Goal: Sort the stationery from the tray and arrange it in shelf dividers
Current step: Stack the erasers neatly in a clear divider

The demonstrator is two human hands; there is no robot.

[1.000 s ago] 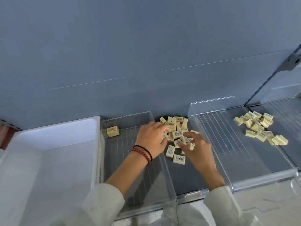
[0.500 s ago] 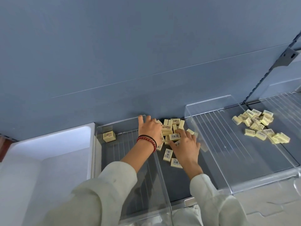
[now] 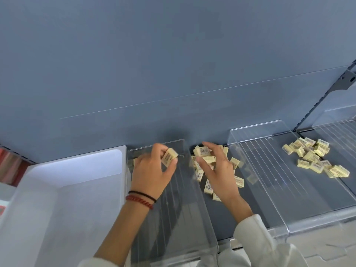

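The left hand [image 3: 152, 170] has its fingers clamped on one eraser [image 3: 169, 157], while at its 3 o'clock the right hand [image 3: 218, 171] curls over the eraser pile [image 3: 204, 158], grip unclear.

even soft light, slight motion blur

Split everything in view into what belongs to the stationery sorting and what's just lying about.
Job: left hand, the eraser it pinches, right hand, middle eraser pile, right eraser pile, clear dividers, white tray.
Lying about: red items at far left, grey shelf bracket at upper right.
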